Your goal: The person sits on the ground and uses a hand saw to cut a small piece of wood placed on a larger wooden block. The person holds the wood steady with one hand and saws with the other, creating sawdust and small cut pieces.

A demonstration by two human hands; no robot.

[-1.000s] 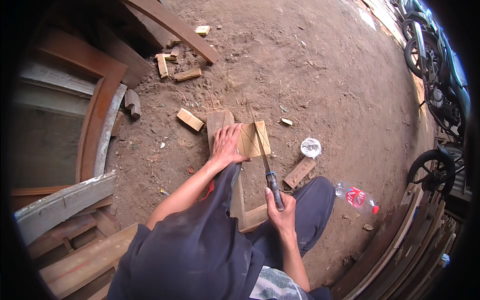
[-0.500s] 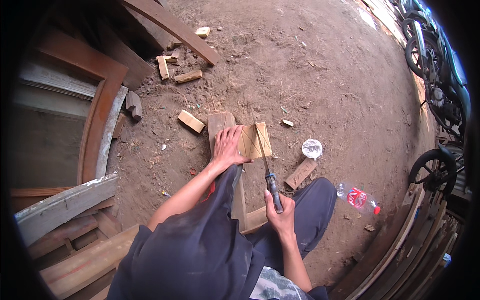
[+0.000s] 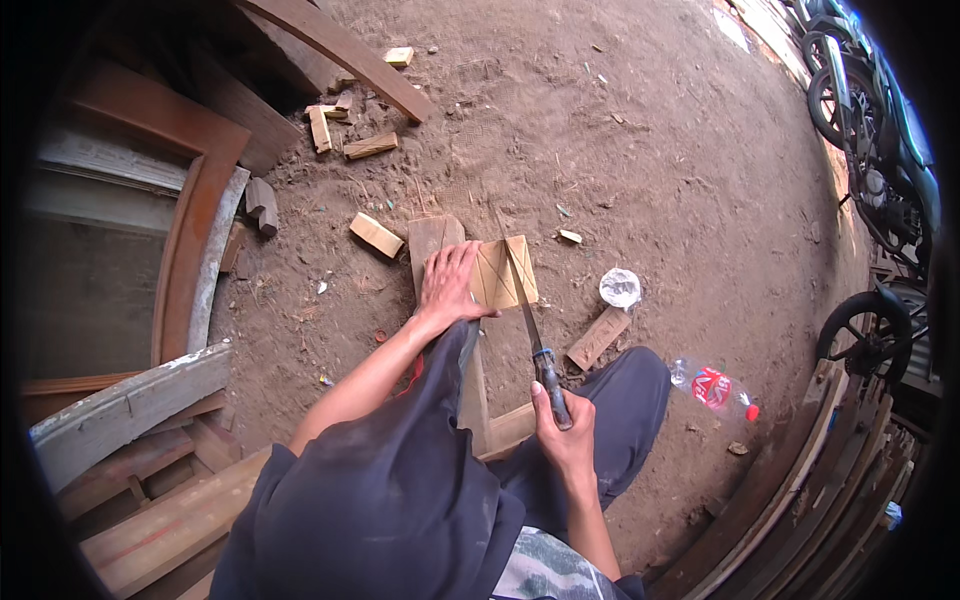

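My left hand (image 3: 447,290) grips a square, pale wood block (image 3: 490,282) with crossed lines drawn on it, its fingers spread along the block's left side and its thumb at the lower edge. The block rests on a longer weathered plank (image 3: 433,240). My right hand (image 3: 564,428) is wrapped round the dark handle of a handsaw (image 3: 554,390), whose narrow blade (image 3: 524,300) lies across the block, right of my left hand. Dark cloth of my clothing is bunched just below the block and hides part of the plank.
Several offcuts (image 3: 376,236) lie on the dirt ground (image 3: 650,150). A wooden frame (image 3: 205,190) and planks (image 3: 150,520) stand left; boards (image 3: 790,480) lie lower right. Right of my knee are a plastic bottle (image 3: 714,390), a white round item (image 3: 619,288) and motorcycles (image 3: 870,180).
My right hand and the saw have drawn back very slightly toward me relative to the block. My left hand stays in place on the block.
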